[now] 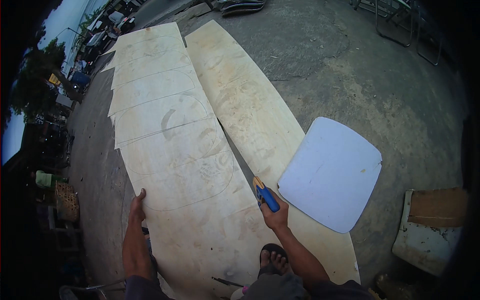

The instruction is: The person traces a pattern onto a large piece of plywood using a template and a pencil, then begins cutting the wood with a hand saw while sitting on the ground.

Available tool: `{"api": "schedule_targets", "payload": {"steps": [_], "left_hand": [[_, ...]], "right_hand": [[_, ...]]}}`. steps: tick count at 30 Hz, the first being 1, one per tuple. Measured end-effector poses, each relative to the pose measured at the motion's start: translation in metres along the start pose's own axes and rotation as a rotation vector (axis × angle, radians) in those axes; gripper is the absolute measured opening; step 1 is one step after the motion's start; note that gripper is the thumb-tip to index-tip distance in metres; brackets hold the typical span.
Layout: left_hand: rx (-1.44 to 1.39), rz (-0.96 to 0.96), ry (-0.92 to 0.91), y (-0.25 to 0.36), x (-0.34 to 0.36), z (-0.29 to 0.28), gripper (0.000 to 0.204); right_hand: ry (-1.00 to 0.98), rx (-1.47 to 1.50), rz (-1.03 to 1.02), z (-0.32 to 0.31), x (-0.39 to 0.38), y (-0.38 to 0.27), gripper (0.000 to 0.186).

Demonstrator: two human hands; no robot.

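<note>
A long pale plywood sheet (185, 165) stretches away in front of me, with rounded outlines drawn in pencil and a jagged left edge. At its near left edge is my left hand (138, 206), closed on the rim with the thumb up and the other fingers mostly hidden. My right hand (276, 215) is closed round a blue and orange-handled tool (266, 194) by the sheet's right edge; no blade shows, so its kind is unclear. A second plywood strip (250, 110) lies alongside, beyond a narrow dark gap. On that strip partly rests a white rounded panel (332, 172).
My sandalled foot (272, 256) stands on the near plywood. A worn board with a brown patch (432, 232) lies at the right. Metal chair frames (395, 25) stand far right on the concrete floor (360, 85). Beside a person at the left is a woven basket (67, 201).
</note>
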State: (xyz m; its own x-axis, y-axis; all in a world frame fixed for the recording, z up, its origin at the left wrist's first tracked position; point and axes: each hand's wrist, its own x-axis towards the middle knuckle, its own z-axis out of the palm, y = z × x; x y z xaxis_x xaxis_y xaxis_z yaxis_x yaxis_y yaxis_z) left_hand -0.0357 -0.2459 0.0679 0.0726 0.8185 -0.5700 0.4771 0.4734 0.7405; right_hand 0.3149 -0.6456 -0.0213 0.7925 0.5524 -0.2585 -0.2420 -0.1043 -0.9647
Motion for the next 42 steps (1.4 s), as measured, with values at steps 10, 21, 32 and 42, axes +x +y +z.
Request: {"api": "schedule_targets", "payload": {"steps": [10,21,32,42], "left_hand": [[-0.034,0.04,0.028,-0.014,0.004,-0.028,0.071],[-0.029,0.012,0.05,-0.011,-0.003,-0.03,0.07],[-0.038,-0.013,-0.012,-0.016,0.001,-0.035,0.075],[-0.053,-0.025,-0.061,-0.013,-0.003,-0.016,0.081]], "right_hand": [[-0.042,0.105,0.134,-0.049,-0.086,0.017,0.052],[-0.092,0.072,0.141,-0.095,-0.135,0.015,0.054],[-0.076,0.003,0.056,-0.106,-0.16,0.015,0.054],[-0.046,-0.041,0.11,-0.085,-0.136,0.036,0.053]]}}
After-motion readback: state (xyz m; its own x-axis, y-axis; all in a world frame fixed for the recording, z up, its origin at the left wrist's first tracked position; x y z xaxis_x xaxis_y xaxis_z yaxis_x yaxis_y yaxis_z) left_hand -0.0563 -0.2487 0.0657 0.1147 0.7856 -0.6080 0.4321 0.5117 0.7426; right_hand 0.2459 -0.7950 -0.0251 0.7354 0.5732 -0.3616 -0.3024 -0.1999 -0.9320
